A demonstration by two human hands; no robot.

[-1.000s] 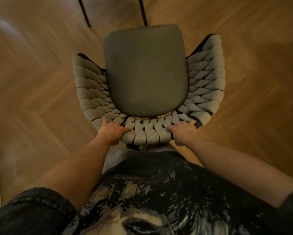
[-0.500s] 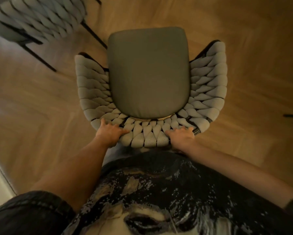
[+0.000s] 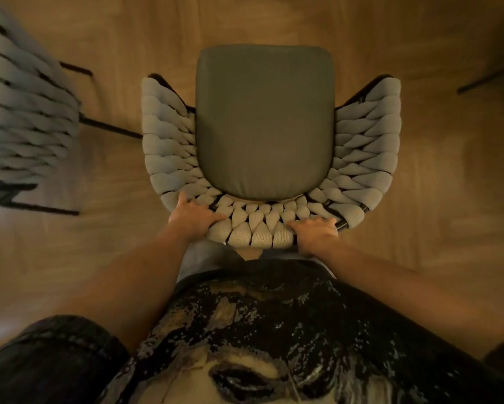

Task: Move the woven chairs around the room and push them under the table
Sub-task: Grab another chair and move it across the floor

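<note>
A woven chair (image 3: 265, 123) with a grey seat cushion and thick pale rope weave stands right in front of me, its backrest toward my body. My left hand (image 3: 191, 215) grips the top of the backrest on the left side, fingers curled over the weave. On the right side my right hand (image 3: 314, 233) grips the same rim near the black frame end. A second woven chair (image 3: 26, 112) is at the left edge, blurred, with thin black legs. No table top is in view.
Wooden parquet floor (image 3: 434, 185) surrounds the chair. A thin black leg (image 3: 486, 78) slants in at the upper right. The second chair's black legs (image 3: 110, 129) reach close to the held chair's left side.
The view has swung: the second chair has come further into view on the left and a black leg has appeared at the upper right. Both hands keep their hold on the backrest.
</note>
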